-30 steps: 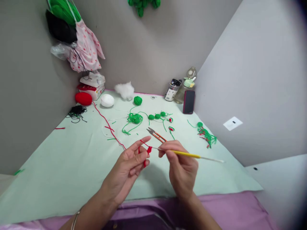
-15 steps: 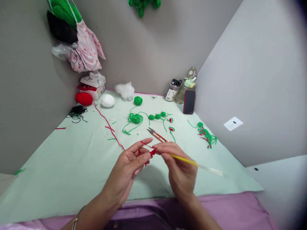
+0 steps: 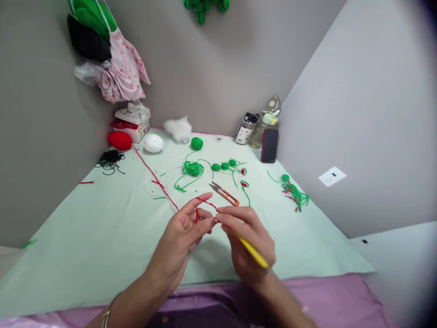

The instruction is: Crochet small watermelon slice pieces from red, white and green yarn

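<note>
Between thumb and fingers my left hand (image 3: 187, 228) pinches a small piece of red crochet (image 3: 216, 220), mostly hidden by the fingertips. Red yarn (image 3: 206, 202) runs over its raised index finger. My right hand (image 3: 251, 241) is closed round a yellow-handled crochet hook (image 3: 253, 253), whose tip meets the red piece, out of clear sight. From the left hand the yarn leads back to a red yarn ball (image 3: 120, 140). Just beyond both hands lie orange thread snips (image 3: 224, 193). Small red, white and green crochet pieces (image 3: 245, 184) rest behind the snips.
At the back sit a white yarn ball (image 3: 153, 143), fluffy stuffing (image 3: 178, 130) and a green ball (image 3: 197, 143). Tangled green yarn (image 3: 193, 169) lies mid-table. A phone (image 3: 269, 146) leans by a pen cup (image 3: 246, 129). Green and red scraps (image 3: 296, 196) are at right, black yarn (image 3: 111, 160) at left.
The hook's handle has swung down and toward me as my right hand turned. The red crochet is now more covered by fingers. My left hand has barely shifted.
</note>
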Available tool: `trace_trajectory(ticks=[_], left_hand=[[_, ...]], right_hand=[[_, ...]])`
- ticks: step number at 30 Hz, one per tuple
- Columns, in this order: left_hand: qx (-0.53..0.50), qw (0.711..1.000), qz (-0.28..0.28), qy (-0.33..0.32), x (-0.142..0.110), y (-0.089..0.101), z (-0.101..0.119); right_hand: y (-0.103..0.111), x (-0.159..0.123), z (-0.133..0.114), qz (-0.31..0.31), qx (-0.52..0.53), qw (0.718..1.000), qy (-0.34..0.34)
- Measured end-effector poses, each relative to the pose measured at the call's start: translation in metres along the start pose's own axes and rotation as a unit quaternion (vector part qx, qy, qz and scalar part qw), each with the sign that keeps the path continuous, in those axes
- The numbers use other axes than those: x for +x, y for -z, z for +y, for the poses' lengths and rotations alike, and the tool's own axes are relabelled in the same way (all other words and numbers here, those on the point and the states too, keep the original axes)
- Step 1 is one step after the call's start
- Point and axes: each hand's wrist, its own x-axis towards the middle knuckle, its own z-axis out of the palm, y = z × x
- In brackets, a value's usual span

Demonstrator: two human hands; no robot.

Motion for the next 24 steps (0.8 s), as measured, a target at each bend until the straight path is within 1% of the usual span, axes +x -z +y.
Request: trace_trajectory(ticks=[2,5,7,8,9,10,11,13,14,15,16,17,19,21,22,23,24], left_hand=[[0.015,1.0,-0.008,0.009,0.002,0.003,0.002],[0.009,1.0,-0.013,0.011,0.003,0.006,0.006],[0.003,1.0,-0.015,0.018,0.002,0.006,0.007],[0.002,1.0,-0.012,0.019,0.002,0.006,0.008],[0.004,1.0,-0.006,0.016,0.001,0.005,0.008],[0.007,1.0,0.002,0.005,0.0,0.004,0.007],[0.013,1.0,0.011,-0.013,-0.001,0.003,0.007],[0.021,0.999,0.022,-0.043,-0.001,0.002,0.005],[0.02,0.999,0.02,-0.044,-0.001,0.001,0.004],[0.015,0.999,0.014,-0.033,-0.001,0.002,0.003],[0.006,1.0,0.007,-0.013,-0.001,0.002,0.003],[-0.005,1.0,-0.001,0.011,0.0,0.003,0.003],[-0.02,0.999,-0.01,0.037,0.001,0.004,0.004],[-0.02,0.999,-0.011,0.033,0.001,0.005,0.006],[-0.015,1.0,-0.009,0.025,0.001,0.005,0.006],[-0.006,1.0,-0.005,0.013,0.0,0.005,0.006],[0.003,1.0,0.002,-0.005,-0.001,0.004,0.005]], right_hand=[[0.001,0.003,0.0,0.021,0.093,0.993,-0.065],[0.001,0.009,0.003,0.028,0.211,0.967,-0.14],[0.001,0.01,0.005,0.016,0.258,0.95,-0.174],[0.001,0.01,0.006,0.01,0.266,0.946,-0.183],[0.001,0.009,0.006,0.009,0.26,0.948,-0.184],[0.001,0.007,0.005,0.012,0.238,0.956,-0.172],[0.001,0.005,0.003,0.017,0.198,0.968,-0.15],[0.001,0.0,0.0,0.027,0.089,0.992,-0.082],[0.0,-0.002,-0.002,0.029,0.044,0.998,-0.046],[0.0,-0.004,-0.004,0.031,0.022,0.999,-0.023],[0.0,-0.004,-0.005,0.031,0.025,0.999,-0.018],[-0.001,-0.003,-0.005,0.035,0.051,0.998,-0.03],[0.0,0.0,-0.005,0.042,0.136,0.986,-0.089],[0.001,0.005,-0.003,0.041,0.206,0.966,-0.152],[0.002,0.006,-0.003,0.037,0.22,0.96,-0.172],[0.003,0.006,-0.002,0.033,0.217,0.959,-0.18],[0.004,0.006,-0.002,0.024,0.199,0.965,-0.171]])
